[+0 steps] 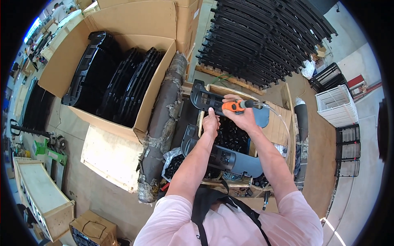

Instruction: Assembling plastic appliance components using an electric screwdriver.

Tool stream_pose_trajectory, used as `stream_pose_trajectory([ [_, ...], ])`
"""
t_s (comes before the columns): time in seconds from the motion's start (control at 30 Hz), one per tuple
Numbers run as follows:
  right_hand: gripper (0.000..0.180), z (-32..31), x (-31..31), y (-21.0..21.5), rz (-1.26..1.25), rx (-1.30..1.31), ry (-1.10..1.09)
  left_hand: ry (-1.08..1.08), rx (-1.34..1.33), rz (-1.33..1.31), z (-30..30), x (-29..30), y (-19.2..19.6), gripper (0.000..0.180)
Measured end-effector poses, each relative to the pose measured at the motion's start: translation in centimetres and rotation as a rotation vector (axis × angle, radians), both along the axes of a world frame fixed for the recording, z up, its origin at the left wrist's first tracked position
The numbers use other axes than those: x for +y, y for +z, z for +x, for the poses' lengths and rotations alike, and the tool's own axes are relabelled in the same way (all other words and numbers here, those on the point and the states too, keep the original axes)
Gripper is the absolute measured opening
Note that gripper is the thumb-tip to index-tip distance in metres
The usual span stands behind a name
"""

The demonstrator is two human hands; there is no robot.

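My right hand (245,119) is wrapped round an orange and dark grey air tool (234,107), with a clear hose (281,119) running from its back end. The tool is over a dark plastic panel (262,116) with a slotted grille. At the near edge of that panel, my left hand (210,124) is closed, thumb on the edge and fingers curled; its fingertips are partly hidden. Nearer to me lies a second, similar dark panel (245,165). Between the panels, many small black parts (232,137) fill a wooden-sided bin. The tool's tip is hidden.
At left, an open cardboard box (137,18) holds several glossy black panels (88,69). A worn padded roll (164,123) lies beside it. Long black parts (262,37) are stacked beyond the bin. A white wire basket (337,104) stands at right.
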State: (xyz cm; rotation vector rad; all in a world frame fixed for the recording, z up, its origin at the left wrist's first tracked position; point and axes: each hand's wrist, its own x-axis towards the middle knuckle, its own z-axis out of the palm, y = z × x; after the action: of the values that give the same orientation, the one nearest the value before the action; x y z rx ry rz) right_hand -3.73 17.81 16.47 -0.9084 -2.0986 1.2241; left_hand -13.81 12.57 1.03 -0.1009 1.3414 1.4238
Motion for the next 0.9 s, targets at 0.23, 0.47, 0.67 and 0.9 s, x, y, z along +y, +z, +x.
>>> stream_pose_trajectory([
  [0.23, 0.045, 2.5, -1.2, 1.7, -0.155, 0.193, -0.132, 0.045, -0.335, 0.117, -0.2, -2.7, 0.1, 0.037],
  [0.47, 0.053, 4.5, -2.2, 0.6, -0.28, 0.284, -0.175, 0.017, -0.403, 0.244, 0.8, -4.8, 1.7, 0.021],
  [0.67, 0.051, 5.0, -2.3, -0.2, -0.295, 0.309, -0.18, 0.032, -0.365, 0.291, 0.9, -4.7, 1.4, 0.019],
  [0.9, 0.052, 4.7, -2.2, -0.2, -0.341, 0.351, -0.199, 0.069, -0.338, 0.283, 0.6, -4.5, 1.6, 0.021],
])
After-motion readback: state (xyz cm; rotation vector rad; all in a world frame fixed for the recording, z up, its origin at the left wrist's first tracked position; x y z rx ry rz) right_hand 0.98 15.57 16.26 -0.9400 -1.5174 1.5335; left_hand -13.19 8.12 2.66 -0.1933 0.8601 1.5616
